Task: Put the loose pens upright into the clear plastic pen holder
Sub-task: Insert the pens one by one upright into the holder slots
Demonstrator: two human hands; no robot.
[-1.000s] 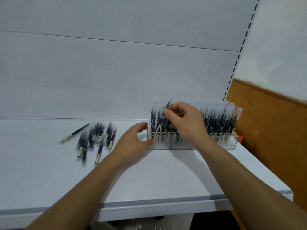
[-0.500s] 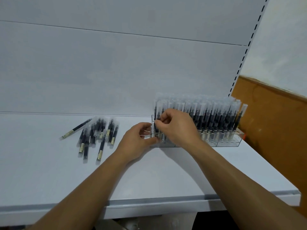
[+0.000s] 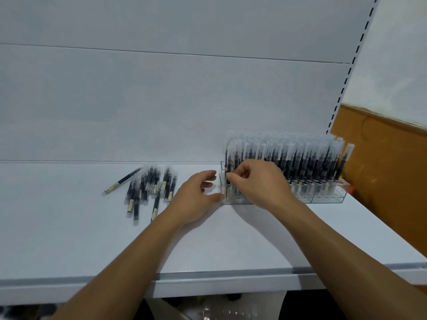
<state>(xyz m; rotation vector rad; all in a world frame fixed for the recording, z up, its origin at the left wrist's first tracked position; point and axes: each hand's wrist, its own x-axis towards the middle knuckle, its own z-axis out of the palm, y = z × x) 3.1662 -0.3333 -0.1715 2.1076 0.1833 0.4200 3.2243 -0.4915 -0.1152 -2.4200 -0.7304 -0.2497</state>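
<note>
On the shelf (image 3: 231,239), the pen holder (image 3: 323,199) stands at the right, near the back panel (image 3: 161,100), its rows filled with upright pens (image 3: 300,158). The loose pens (image 3: 147,190) lie in a heap well to its left, a stray pen (image 3: 122,181) just left of the heap. Between heap and holder rests our left hand (image 3: 196,197), thumb at the holder's front left corner. Our right hand (image 3: 256,183), in front of the rows, pinches the leftmost pen (image 3: 227,174).

Right hand (image 3: 258,183) pinches pen (image 3: 229,163) — left hand (image 3: 196,199) beside it, fingers loosely spread.
</note>
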